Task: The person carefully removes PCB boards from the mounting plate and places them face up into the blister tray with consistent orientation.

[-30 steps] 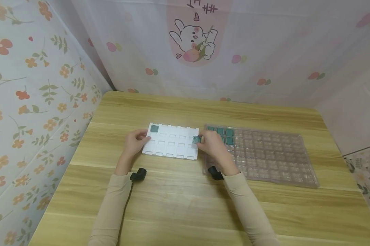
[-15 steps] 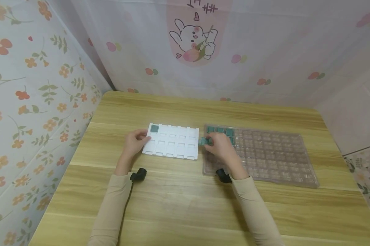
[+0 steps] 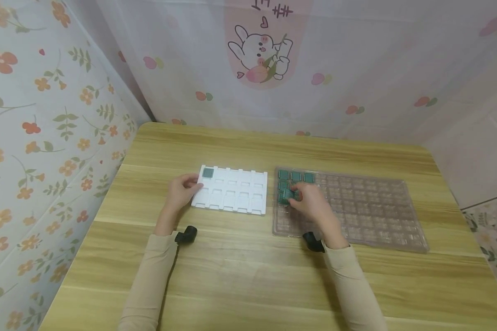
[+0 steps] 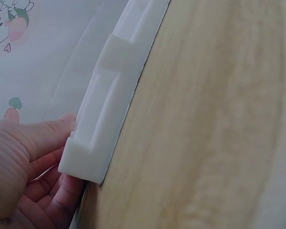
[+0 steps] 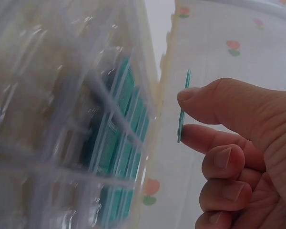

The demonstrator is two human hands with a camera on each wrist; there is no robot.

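Note:
A thin green circuit board (image 5: 180,129) is pinched between the thumb and index finger of my right hand (image 3: 314,204). In the head view this board overlaps the left end of a clear plastic tray (image 3: 368,209); seen from the right wrist it is edge-on, apart from the tray. Several similar green boards (image 3: 296,176) sit in the tray's upper-left pockets, some partly hidden by my hand. My left hand (image 3: 180,191) grips the left end of a white tray (image 3: 232,189), thumb and fingers at its edge. One green board (image 3: 207,173) lies in that tray's top-left pocket.
Both trays rest on a wood-grain table (image 3: 232,276), a narrow gap between them. A patterned curtain (image 3: 356,69) hangs along the back, and a floral one (image 3: 46,161) covers the left side. Black wrist-worn pieces (image 3: 186,235) jut inward from the sleeves.
My right hand has moved right with its board, from the white tray's right edge to over the clear tray's left end. The left hand and white tray have stayed still.

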